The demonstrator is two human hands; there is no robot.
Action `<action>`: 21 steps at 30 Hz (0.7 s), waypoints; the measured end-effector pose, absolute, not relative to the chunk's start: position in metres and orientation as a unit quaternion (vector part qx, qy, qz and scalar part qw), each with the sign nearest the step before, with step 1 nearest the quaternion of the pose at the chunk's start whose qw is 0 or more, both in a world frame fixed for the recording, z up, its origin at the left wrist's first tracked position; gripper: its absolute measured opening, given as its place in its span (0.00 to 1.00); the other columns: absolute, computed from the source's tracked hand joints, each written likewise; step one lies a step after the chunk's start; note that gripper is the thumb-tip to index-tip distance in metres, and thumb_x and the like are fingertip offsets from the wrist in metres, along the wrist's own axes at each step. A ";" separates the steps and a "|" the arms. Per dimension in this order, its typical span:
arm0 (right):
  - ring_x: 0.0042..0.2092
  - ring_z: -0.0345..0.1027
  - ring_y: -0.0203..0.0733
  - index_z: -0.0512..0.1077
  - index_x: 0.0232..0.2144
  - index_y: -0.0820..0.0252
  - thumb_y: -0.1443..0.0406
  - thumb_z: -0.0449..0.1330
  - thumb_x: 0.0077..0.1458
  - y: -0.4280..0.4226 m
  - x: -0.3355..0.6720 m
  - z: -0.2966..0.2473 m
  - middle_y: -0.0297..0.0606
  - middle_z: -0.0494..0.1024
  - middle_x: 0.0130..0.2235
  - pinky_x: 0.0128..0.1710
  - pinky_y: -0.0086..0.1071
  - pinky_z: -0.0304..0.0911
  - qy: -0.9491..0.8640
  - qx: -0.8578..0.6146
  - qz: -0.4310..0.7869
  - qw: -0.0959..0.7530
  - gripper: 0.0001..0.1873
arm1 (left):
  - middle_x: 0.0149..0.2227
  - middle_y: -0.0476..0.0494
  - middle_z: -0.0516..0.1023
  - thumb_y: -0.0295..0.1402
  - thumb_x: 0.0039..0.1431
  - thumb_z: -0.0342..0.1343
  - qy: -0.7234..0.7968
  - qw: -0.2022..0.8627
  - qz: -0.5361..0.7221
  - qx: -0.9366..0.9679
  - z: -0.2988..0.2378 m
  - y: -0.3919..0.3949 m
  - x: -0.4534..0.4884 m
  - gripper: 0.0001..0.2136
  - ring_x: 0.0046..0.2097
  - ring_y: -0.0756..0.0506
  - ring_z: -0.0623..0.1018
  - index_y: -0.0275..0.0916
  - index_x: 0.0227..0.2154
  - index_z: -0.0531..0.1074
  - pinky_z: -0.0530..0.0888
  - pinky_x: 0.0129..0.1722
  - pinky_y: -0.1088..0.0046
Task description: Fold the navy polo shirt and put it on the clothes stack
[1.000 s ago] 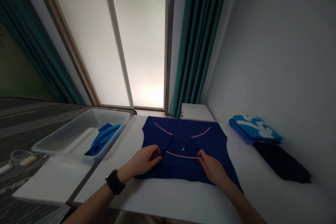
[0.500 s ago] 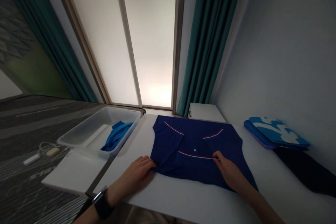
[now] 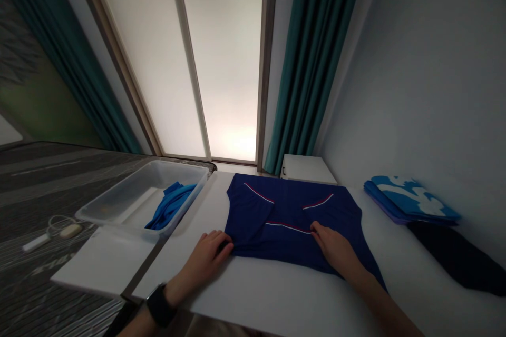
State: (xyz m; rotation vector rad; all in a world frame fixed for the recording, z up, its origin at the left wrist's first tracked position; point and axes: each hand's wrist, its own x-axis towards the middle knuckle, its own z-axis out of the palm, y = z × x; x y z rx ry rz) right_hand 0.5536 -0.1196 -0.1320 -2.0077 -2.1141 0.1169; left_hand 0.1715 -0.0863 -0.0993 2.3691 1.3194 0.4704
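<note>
A dark navy shirt (image 3: 292,205) lies face down or folded on the white table (image 3: 253,292), its sleeves turned inward and edged in red and white. My right hand (image 3: 334,246) pinches a similarly trimmed edge near the shirt's middle. At the lower left corner of the shirt is my left hand (image 3: 209,253), its fingers curled on the fabric edge; the fingertips are partly hidden. The wrist behind it wears a black watch (image 3: 160,305).
On the left, a clear plastic bin (image 3: 118,221) holds a crumpled blue garment (image 3: 171,205). Folded clothes (image 3: 413,200) are stacked at the right by the wall, beside a black cloth (image 3: 454,258). A white adapter with cable (image 3: 71,230) lies far left.
My right hand has shifted left along the trimmed edge, and the white dot above that edge is no longer visible. My left hand stays at the corner, its thumb now showing.
</note>
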 end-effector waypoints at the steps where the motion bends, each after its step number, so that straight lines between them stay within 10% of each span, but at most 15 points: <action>1: 0.38 0.73 0.45 0.68 0.40 0.56 0.64 0.45 0.65 -0.120 0.553 -0.132 0.41 0.78 0.37 0.37 0.35 0.62 -0.723 -0.681 0.029 0.111 0.12 | 0.40 0.42 0.78 0.41 0.66 0.46 0.469 0.196 0.169 0.844 -0.099 -0.087 0.171 0.12 0.43 0.41 0.75 0.42 0.38 0.72 0.67 0.46 0.61; 7: 0.48 0.68 0.52 0.69 0.52 0.58 0.66 0.48 0.63 -0.128 0.524 -0.110 0.48 0.74 0.46 0.47 0.44 0.62 -0.736 -0.650 -0.097 0.161 0.17 | 0.33 0.44 0.78 0.41 0.66 0.42 0.480 0.239 0.161 0.828 -0.092 -0.083 0.172 0.16 0.38 0.43 0.75 0.41 0.30 0.72 0.67 0.45 0.64; 21: 0.67 0.49 0.45 0.52 0.66 0.53 0.57 0.46 0.67 -0.152 0.480 -0.114 0.38 0.57 0.67 0.65 0.46 0.44 -0.859 -0.498 0.031 0.111 0.28 | 0.34 0.45 0.79 0.35 0.66 0.43 0.471 0.205 0.152 0.844 -0.106 -0.075 0.171 0.12 0.37 0.42 0.76 0.42 0.36 0.72 0.64 0.43 0.62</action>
